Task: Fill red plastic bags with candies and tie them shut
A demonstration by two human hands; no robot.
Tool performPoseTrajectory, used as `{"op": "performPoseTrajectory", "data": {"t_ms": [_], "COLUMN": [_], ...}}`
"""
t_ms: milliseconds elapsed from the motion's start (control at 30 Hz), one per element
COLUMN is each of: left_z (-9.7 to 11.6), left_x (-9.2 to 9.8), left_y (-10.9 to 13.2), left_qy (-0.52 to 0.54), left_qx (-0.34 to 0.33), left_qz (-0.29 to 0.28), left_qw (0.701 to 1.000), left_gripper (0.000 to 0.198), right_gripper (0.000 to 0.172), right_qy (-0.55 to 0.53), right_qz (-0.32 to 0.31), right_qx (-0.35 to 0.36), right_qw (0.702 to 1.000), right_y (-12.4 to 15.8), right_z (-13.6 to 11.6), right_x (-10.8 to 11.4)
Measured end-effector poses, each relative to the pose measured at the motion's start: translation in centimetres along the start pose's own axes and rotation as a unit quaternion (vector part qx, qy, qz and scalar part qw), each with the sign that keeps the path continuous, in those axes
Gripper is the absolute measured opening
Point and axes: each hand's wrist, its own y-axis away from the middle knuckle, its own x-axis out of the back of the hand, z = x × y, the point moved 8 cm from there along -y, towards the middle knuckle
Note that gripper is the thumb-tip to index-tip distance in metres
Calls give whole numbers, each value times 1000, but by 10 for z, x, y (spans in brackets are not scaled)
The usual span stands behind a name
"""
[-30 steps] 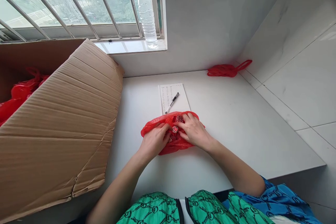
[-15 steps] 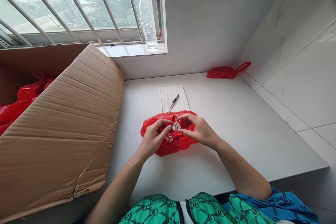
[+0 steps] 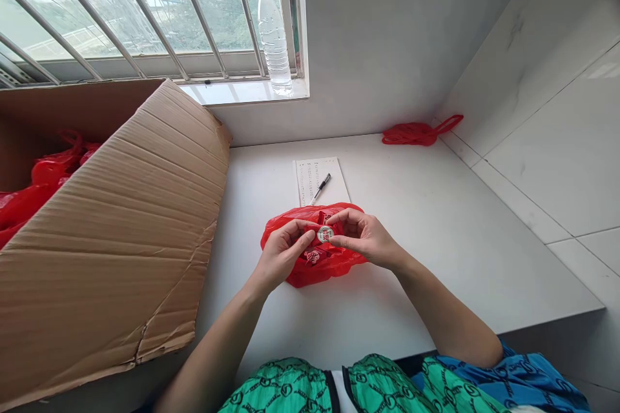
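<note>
From the head camera, the right hand [image 3: 365, 240] pinches a small round red-and-white disc [image 3: 325, 234] between thumb and fingers, above a red plastic bag [image 3: 346, 259] lying on the white counter [image 3: 426, 239]. The left hand [image 3: 283, 255] curves over the bag, its fingertips at the disc's left edge; whether it grips, I cannot tell. Just far of the bag lie a printed sheet [image 3: 310, 181] and a pen [image 3: 321, 188]. A cardboard box [image 3: 111, 226] stands left; a bundled red bag [image 3: 416, 134] lies far right.

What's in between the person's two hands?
In the head view, a small round white-and-red disc sits between the left hand and right hand, over a red plastic bag.
</note>
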Motion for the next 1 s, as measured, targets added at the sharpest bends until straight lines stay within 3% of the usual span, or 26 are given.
{"op": "performPoseTrajectory", "data": {"t_ms": [100,133,233,267,333,467,567,667,867,1000], "left_z": [6,7,0,-3,-7,-11,-14,-20,-32,-31], "left_x": [10,14,24,26,28,27,27,31,35,34], "left_y": [1,2,4,5,6,8,8,7,3,-2], "left_qy": [-183,-279,-523,-565,-602,-595,-593,-610,-633,-645], "left_qx": [-51,-64,-60,-54,-53,-58,-55,-29,16,17], "left_qz": [16,27,39,36,26,-6,-17,-1,24,26], "left_qw": [982,958,849,822,797,802,803,792,773,764], "left_gripper": [35,33,32,33,32,27,29,30,34,30], "right_gripper": [25,21,18,20,24,23,15,11,44,53], "right_qy": [96,147,309,353,423,518,533,545,553,556], "right_qz": [21,38,89,94,93,91,28,-38,-38,-36], "right_qx": [29,51,104,108,107,134,160,130,71,54], "right_qw": [995,987,941,924,895,840,830,827,829,829], "right_y": [1,1,1,0,-2,-2,-1,1,6,9], "right_z": [-4,-6,-8,-6,-1,-1,0,10,18,18], "right_x": [1,1,-2,-4,-10,-22,-39,-50,-45,-40]}}
